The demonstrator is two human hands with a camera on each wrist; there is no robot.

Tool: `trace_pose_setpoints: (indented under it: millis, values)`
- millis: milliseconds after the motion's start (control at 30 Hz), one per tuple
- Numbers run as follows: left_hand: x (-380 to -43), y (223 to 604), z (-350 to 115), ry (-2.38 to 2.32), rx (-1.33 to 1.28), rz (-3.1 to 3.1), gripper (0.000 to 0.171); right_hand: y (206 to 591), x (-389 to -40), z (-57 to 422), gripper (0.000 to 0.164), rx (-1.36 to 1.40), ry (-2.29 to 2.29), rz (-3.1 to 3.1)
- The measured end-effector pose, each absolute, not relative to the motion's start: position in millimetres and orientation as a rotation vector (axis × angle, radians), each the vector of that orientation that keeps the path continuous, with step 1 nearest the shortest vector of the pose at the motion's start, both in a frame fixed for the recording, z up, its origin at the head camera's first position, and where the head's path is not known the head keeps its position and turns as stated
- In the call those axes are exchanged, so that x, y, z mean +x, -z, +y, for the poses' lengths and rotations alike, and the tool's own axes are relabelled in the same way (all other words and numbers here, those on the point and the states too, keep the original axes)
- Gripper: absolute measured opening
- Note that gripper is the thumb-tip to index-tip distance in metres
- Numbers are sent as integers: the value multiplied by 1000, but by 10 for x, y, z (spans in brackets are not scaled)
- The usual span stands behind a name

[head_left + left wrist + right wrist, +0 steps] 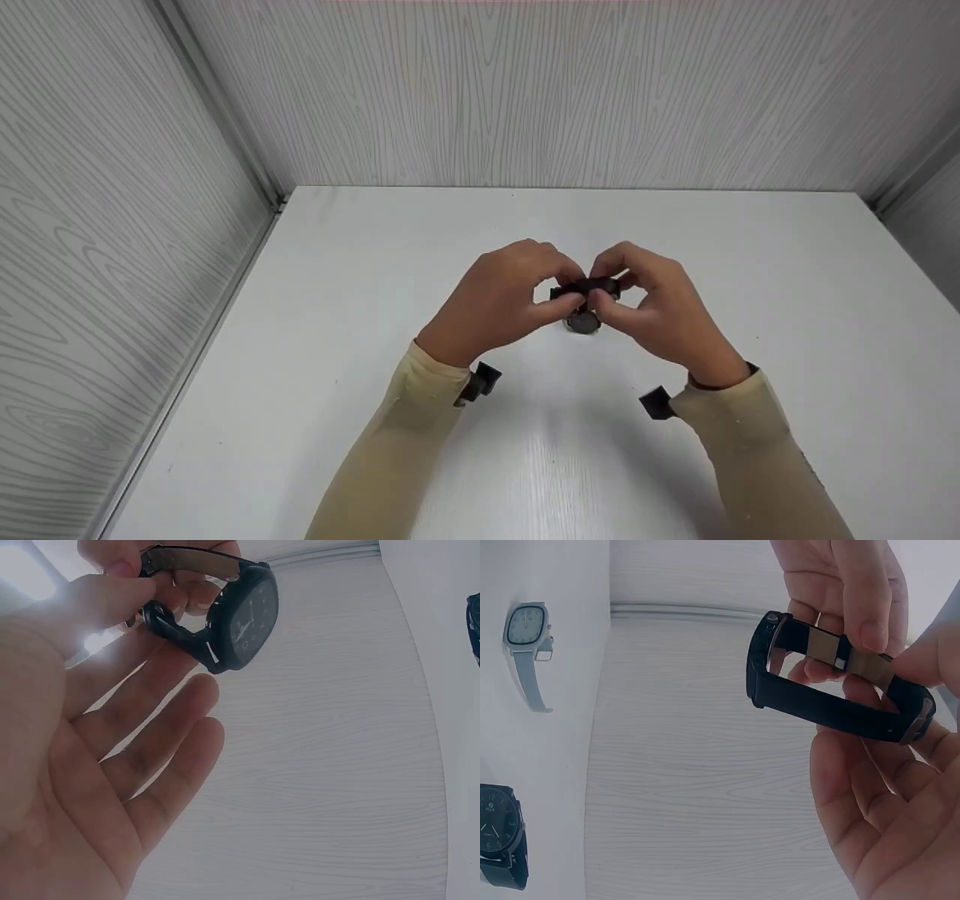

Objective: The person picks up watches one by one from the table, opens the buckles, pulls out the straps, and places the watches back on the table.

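Note:
Both hands hold one black wristwatch, with its strap looped round above the table. My left hand pinches the strap between thumb and fingers from the left. From the right, my right hand pinches the same stretch of strap, its thumb close to the left thumb. A rounded square dial faces away from the left palm in the left wrist view. The strap's inner side shows tan beside a small loop in the right wrist view. Fingers partly cover the strap.
In the right wrist view, a pale square-faced watch and a round black watch lie at the left. Part of a dark watch shows at the left wrist view's right edge. Wood-grain panels enclose the white table.

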State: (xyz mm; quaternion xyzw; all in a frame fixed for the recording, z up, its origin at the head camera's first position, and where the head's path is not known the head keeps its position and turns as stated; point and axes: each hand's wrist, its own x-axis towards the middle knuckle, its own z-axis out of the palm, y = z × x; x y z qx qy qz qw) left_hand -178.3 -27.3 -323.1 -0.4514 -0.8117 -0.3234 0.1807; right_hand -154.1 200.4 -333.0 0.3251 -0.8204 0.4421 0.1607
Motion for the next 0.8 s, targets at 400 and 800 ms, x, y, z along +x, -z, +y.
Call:
trace_pose_setpoints:
  millis: [400, 800]
  values:
    - [-1799, 3261, -288, 890, -1279, -2281, 10, 3327, -1535, 2009, 12, 911, -1256, -2337]
    - [-1809, 3281, -308, 772, -1227, -2378, 17, 3321, -1533, 2052, 11, 841, -1247, -2336]
